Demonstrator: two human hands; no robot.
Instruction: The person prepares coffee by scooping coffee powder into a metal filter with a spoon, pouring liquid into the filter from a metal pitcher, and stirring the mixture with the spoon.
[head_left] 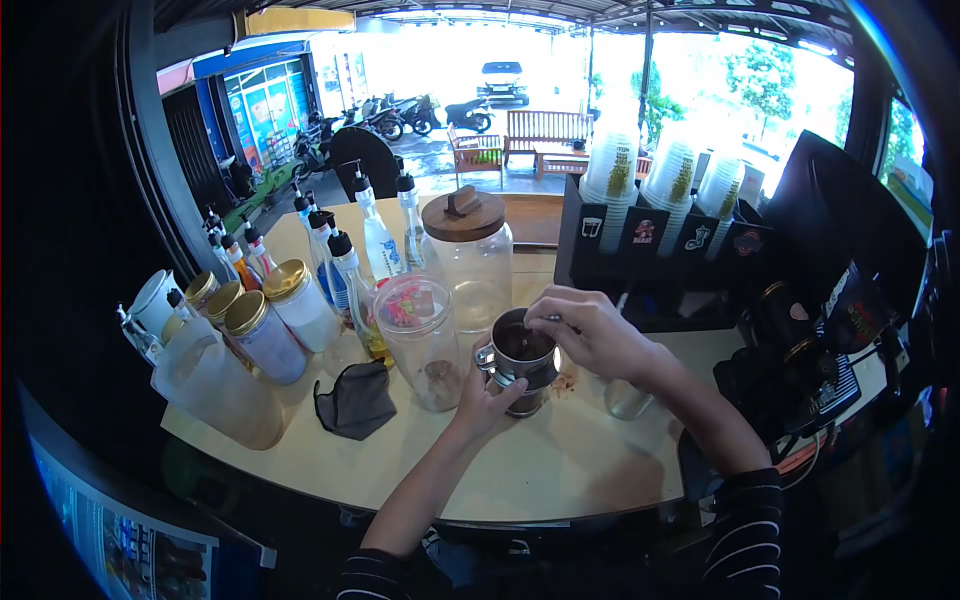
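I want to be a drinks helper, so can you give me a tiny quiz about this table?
1. Which hand is at the handle side of the metal cup?
2. True or false: the biggest clear jar has a wooden lid.
3. What lies on the table beside the plastic jug?
A) a dark cloth
B) a banana
C) a book

Key: 1. Left hand; 2. True; 3. A

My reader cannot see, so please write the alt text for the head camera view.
The left hand holds a metal cup over a pale table; the right hand holds a thin utensil at the rim. Jars and pump bottles stand leftward, stacked plastic cups behind right.
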